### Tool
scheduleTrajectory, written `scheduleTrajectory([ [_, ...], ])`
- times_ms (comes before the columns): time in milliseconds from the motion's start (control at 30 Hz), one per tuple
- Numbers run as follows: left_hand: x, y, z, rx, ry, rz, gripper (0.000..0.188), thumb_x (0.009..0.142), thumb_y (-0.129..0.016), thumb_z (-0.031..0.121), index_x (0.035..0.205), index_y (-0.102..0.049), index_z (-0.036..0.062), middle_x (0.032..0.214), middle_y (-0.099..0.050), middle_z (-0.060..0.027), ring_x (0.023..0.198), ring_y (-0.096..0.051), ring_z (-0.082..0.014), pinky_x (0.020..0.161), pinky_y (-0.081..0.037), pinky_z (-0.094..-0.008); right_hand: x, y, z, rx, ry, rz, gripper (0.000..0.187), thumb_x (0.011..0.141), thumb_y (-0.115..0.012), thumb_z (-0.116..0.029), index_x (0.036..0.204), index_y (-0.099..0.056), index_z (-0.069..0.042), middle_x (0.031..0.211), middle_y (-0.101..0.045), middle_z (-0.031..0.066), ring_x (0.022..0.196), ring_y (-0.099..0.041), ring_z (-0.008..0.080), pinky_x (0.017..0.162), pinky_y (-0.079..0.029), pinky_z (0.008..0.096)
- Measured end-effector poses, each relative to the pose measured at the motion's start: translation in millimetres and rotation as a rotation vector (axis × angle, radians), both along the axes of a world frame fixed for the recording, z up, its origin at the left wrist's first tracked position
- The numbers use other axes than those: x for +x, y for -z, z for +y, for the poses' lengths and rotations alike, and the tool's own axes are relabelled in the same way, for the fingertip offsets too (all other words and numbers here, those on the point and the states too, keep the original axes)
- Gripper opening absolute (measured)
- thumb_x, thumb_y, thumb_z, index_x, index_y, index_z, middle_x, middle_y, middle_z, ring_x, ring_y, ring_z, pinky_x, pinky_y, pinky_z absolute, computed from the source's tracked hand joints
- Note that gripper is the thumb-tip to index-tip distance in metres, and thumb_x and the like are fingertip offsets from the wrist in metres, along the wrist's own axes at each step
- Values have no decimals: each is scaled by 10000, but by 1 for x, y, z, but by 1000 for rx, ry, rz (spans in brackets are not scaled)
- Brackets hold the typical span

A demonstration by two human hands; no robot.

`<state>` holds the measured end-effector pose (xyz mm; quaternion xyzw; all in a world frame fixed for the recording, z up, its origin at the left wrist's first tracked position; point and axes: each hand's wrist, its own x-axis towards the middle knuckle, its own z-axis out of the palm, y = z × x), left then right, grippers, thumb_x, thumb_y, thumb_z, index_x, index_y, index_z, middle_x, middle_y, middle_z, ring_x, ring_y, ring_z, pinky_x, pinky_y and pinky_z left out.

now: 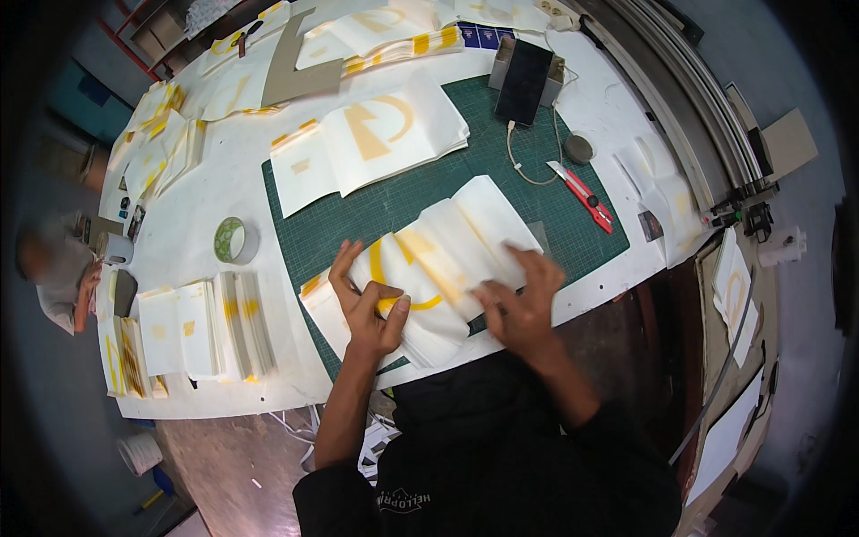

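Note:
A loose, wavy pile of white translucent sheets with yellow printed shapes [461, 234] lies slantwise over the near edge of a green cutting mat [573, 246]. My left hand [365, 309] is at the pile's left part, thumb and forefinger pinched together at a sheet by a yellow curve, other fingers raised. Over the pile's right part is my right hand [526, 300], fingers apart and slightly blurred; whether they touch the top sheet I cannot tell. Farther back on the mat rests another stack of printed sheets [371, 134].
On the mat's right lie a red cutter knife [583, 199] and a phone [524, 82] with a cable, propped on a grey box. A tape roll [235, 241] stands left of the mat. More sheet stacks [199, 327] cover the table's left. A person [67, 273] is at far left.

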<state>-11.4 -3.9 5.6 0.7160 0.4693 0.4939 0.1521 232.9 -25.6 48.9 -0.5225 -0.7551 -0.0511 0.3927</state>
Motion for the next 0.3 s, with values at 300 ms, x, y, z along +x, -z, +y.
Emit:
scheduleTrajectory([
  [300, -1, 3, 0, -33, -5, -12, 190, 802, -704, 193, 927, -733, 53, 1493, -374, -292, 1450, -302, -498, 1182, -217, -652, -7, 39, 6, -569, 83, 227, 526, 843, -817, -219, 1248, -593, 31, 1302, -585, 255, 1149, -591, 383, 966, -458, 484],
])
